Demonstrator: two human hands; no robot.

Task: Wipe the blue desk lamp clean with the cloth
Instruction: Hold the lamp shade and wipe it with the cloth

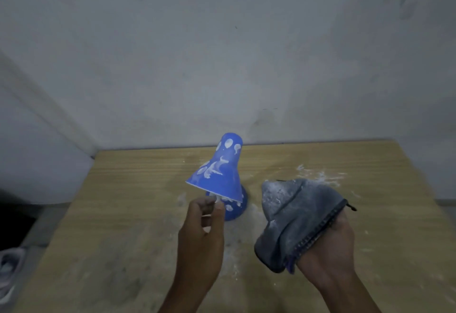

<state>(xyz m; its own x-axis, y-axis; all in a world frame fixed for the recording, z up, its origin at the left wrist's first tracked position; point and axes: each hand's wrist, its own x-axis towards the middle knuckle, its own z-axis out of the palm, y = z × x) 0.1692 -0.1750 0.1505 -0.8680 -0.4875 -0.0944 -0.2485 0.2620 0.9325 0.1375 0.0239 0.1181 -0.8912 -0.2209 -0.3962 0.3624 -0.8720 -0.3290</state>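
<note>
Grey plaster wall (222,53) behind, pretty scuffed, and a light wood-grain table (123,214) shoved right up against it. White powder (318,174) is dusted all over the tabletop, thickest around the middle and toward the far right.

Counting what's actually on the table: one lamp, one cloth, two hands. That's it.

So the single blue desk lamp with the cone-shaped shade (219,172) stands roughly centre of the table, near the wall. Its shade tilts so the open rim faces down toward the person, and it's smeared with white blotches and streaks. You can see the round blue base (234,210) poking out under the shade, also spotted white.

Left hand (201,233) is up at the lamp, fingers curled, with thumb and fingertips pinching something pale just under the shade rim. Looks like the lamp's neck, but it's too blurry to say for sure.

Right hand (328,246) is closed around the one dark grey cloth with a stitched edge (296,219), held bunched up just right of the lamp, not touching it. That cloth already has white dust on it.

Off the left edge, down on the floor, there's one pale sneaker (8,270).
</note>
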